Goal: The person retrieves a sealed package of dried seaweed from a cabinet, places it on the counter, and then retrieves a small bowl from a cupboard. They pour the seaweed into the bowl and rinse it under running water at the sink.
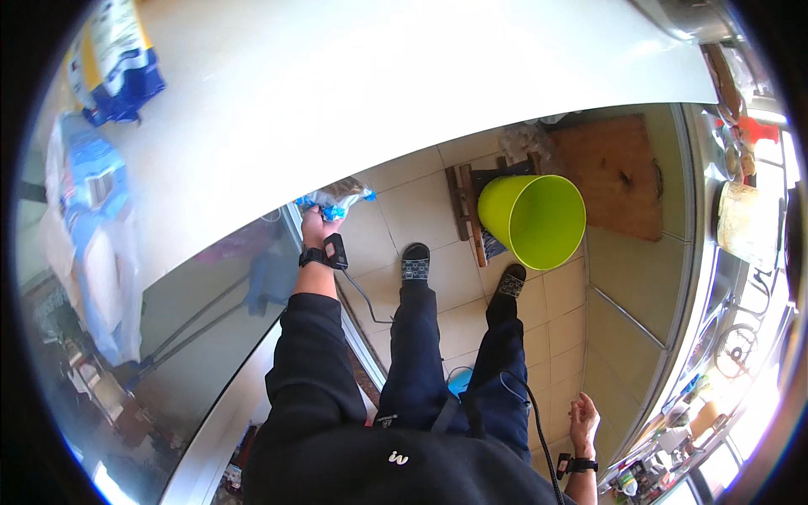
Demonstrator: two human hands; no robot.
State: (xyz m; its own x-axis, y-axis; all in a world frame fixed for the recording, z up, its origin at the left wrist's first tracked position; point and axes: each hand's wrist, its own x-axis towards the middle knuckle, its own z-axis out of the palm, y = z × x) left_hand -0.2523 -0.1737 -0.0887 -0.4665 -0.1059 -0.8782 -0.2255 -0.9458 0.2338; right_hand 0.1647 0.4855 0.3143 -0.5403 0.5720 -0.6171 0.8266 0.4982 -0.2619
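Note:
My left hand grips a crumpled blue-and-white plastic bag with something brownish inside. That bag is just below the front edge of a bright white surface, which hides part of it. Down at my right side, my right hand hangs with nothing in it, its fingers loosely bent and apart. Ahead of my feet, a lime-green plastic bucket, tipped towards me, rests against a small wooden stool. Inside, the bucket looks bare.
Blue-and-white packages lie at the white surface's left end. A glass door panel stands left. A wooden board leans on cabinets at right. Above them runs a counter with a gas burner. My slippers stand on floor tiles.

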